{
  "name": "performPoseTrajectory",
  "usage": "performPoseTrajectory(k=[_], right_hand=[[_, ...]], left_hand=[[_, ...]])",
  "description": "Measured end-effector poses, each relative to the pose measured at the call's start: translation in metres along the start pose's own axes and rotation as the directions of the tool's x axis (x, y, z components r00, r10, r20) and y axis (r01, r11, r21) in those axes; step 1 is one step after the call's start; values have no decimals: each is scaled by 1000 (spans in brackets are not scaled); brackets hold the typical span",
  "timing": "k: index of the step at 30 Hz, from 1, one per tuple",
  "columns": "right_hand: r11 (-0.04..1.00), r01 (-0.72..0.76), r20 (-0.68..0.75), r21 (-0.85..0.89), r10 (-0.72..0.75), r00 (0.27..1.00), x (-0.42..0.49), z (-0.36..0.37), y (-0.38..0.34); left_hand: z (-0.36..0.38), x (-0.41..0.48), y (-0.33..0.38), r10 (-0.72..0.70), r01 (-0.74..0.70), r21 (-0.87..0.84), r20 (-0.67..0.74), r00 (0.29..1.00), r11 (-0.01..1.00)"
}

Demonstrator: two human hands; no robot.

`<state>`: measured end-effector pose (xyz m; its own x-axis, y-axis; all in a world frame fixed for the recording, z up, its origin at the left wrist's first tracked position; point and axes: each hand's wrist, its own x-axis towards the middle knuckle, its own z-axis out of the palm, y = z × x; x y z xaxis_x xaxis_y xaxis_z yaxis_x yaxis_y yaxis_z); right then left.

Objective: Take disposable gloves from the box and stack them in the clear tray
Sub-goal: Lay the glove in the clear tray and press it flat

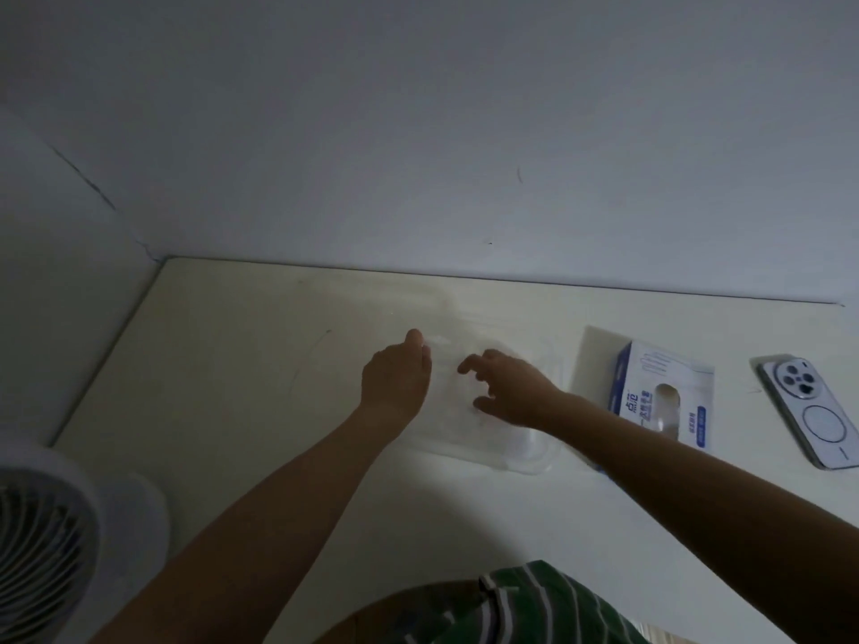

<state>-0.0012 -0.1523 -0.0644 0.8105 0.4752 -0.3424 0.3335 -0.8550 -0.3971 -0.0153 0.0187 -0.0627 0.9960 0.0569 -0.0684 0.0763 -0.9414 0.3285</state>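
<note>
Pale table (232, 388) | 1 tray (534, 463) | 1 box (650, 378) | 1 phone (811, 411) | left hand (395, 378) grip unclear | right hand (511, 388) spread

I logged the counter (232, 364) as a smooth cream surface, mostly matt, with a faint sheen near the back edge. The clear tray (534, 462) read as thin transparent plastic, glossy, catching light along its moulded rim. The box (650, 378) was printed cardboard, white and blue, satin finish, with a clear film across its oval opening. The phone (818, 411) showed a glossy, smooth back. The fan (42, 541) was white matt plastic with a ribbed grille. The wall (418, 132) was matt paint with hairline cracks. The striped garment (548, 606) was soft woven cloth.
</note>
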Motion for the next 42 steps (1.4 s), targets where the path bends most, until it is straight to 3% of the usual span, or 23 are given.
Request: performPoseTrajectory(k=[2, 6, 7, 8, 10, 12, 13, 17, 22, 27, 32, 36, 38, 40, 42], right_hand=[[999, -30, 62, -43, 33, 998, 3, 9, 0], [998, -39, 67, -57, 43, 997, 12, 22, -4], [998, -42, 69, -55, 46, 997, 14, 24, -6], [998, -46, 77, -53, 50, 996, 15, 25, -7], [996, -61, 100, -61, 67, 993, 17, 26, -8], [990, -68, 119, -123, 83, 989, 17, 28, -9], [982, -69, 122, -175, 91, 988, 17, 29, -8], [934, -122, 153, -336, 182, 971, 13, 31, -2], [927, -153, 225, -341, 239, 945, 19, 39, -2], [902, -168, 165, -397, 251, 954, 26, 50, -6], [923, -175, 213, -344, 258, 942, 23, 44, -6], [941, -131, 257, -312, 217, 942, 15, 26, -9], [963, -142, 254, -231, 200, 946, 10, 10, -10], [985, -115, 172, -131, 137, 975, 6, -10, -8], [996, -91, 51, -18, 92, 994, -2, -31, -4]], left_hand=[[-3, 0, 3, 13, -14, 80, 13, 1000, 997], [-2, -1, 14, 356, -314, 251, -143, 923, 915], [-1, -1, 16, 406, -368, 261, -113, 907, 893], [2, 0, 18, 398, -383, 244, -17, 917, 891], [13, 4, 14, 216, -276, 188, 287, 933, 943], [24, 10, 3, 53, -178, 188, 530, 846, 966], [29, 13, -4, 32, -162, 183, 564, 825, 970], [47, 19, -19, 60, -175, 169, 530, 846, 970], [60, 22, -24, 54, -223, 208, 605, 795, 952], [64, 22, -20, 68, -271, 281, 569, 819, 921], [59, 23, -15, 77, -330, 327, 597, 799, 885], [41, 22, -11, 5, -138, 166, 621, 784, 976], [28, 22, -10, 17, -75, 90, 521, 853, 993], [14, 22, -7, 62, -100, 92, 344, 937, 991], [2, 20, 3, 82, -101, 83, 201, 976, 991]])
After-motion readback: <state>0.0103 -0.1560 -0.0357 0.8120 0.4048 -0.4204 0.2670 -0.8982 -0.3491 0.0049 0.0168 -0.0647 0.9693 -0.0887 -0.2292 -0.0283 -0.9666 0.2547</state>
